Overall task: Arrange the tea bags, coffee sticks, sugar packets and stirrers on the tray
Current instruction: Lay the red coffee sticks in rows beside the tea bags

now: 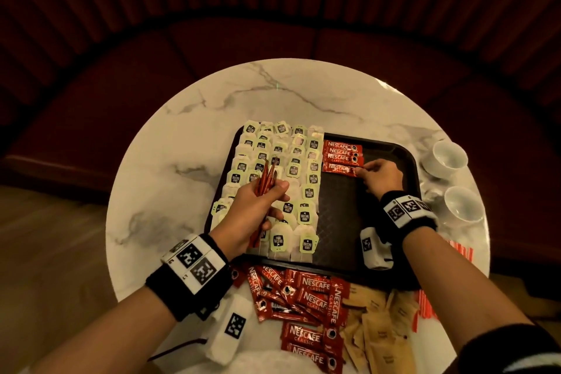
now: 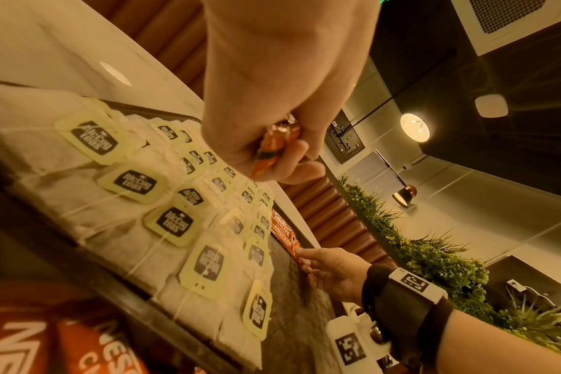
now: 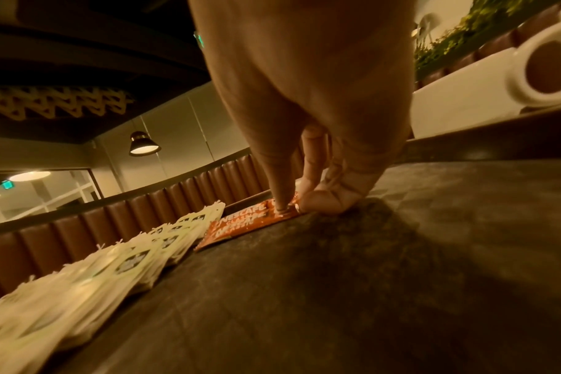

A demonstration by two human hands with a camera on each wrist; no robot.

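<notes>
The right hand (image 1: 381,177) is pinching the fourth coffee stick (image 1: 339,169) flat onto the tray (image 1: 391,146); the left hand (image 1: 258,209) is gripping spare sticks (image 1: 266,177) over the tea bags (image 1: 291,167). A loosened grip could be dropping them, scattering the rows.

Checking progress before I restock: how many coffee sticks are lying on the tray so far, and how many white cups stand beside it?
Coffee sticks lying on the tray: 4
White cups: 2
Total: 6
</notes>
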